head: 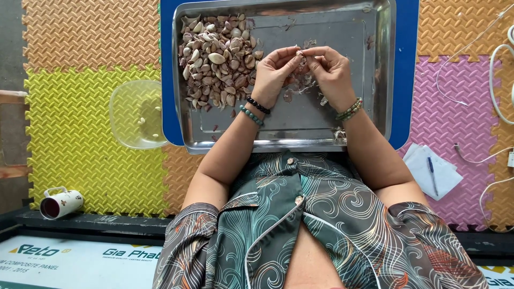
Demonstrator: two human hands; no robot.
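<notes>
Above the middle of the shiny rectangular steel tray [375, 80], upper centre of frame: left hand [272, 72] and right hand [329, 69] fingertip to fingertip, both pinching one small pale papery garlic clove [301, 53] between them, right of the heaped unpeeled cloves [217, 59].

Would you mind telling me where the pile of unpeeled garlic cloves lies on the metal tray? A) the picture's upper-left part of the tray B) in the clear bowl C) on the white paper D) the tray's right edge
A: the garlic cloves are heaped in the upper-left part of the metal tray, beside the left hand.
</notes>
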